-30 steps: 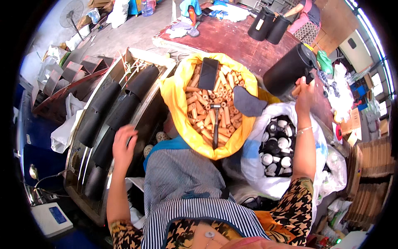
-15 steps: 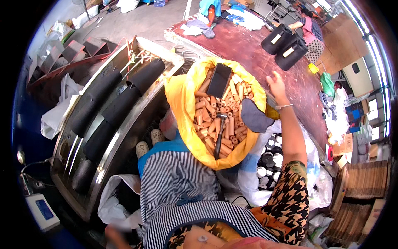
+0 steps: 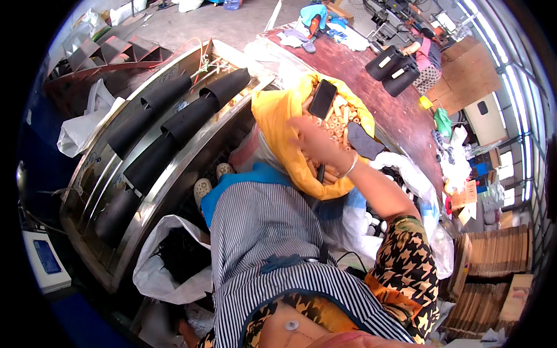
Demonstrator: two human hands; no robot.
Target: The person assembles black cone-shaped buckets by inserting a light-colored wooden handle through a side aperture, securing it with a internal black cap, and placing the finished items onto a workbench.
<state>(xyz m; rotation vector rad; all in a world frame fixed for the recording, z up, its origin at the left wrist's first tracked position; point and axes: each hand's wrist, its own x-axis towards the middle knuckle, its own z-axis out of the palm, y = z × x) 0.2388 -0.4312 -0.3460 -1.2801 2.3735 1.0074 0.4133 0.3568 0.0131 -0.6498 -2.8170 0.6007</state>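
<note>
My right hand [image 3: 319,145] reaches across the yellow bag [image 3: 271,113], somewhat blurred. Its fingers look stretched and apart, and I see nothing held in them. Short tan tubes [image 3: 335,124] fill the bag, and a black phone [image 3: 322,98] lies on top at the far side. A dark grey cloth piece [image 3: 364,141] hangs over the bag's right rim. Below my wrist shows a bit of a hammer's dark handle [image 3: 321,171]; its head is covered. Only a blurred sliver of my left hand [image 3: 188,333] appears at the lower edge, with its fingers indistinct.
On my left, a long metal-edged trough [image 3: 119,264] holds black cones [image 3: 148,159]. A white sack [image 3: 154,272] with black contents stands near my lap. Black and white caps fill another bag [image 3: 426,200]. Beyond lies a red table [image 3: 371,75] with black cylinders [image 3: 400,78]; a person [image 3: 428,58] works behind it.
My right hand has swung left from beside the bag to over the tubes, covering the hammer's head. The view has shifted. My left hand stays at the lower edge.
</note>
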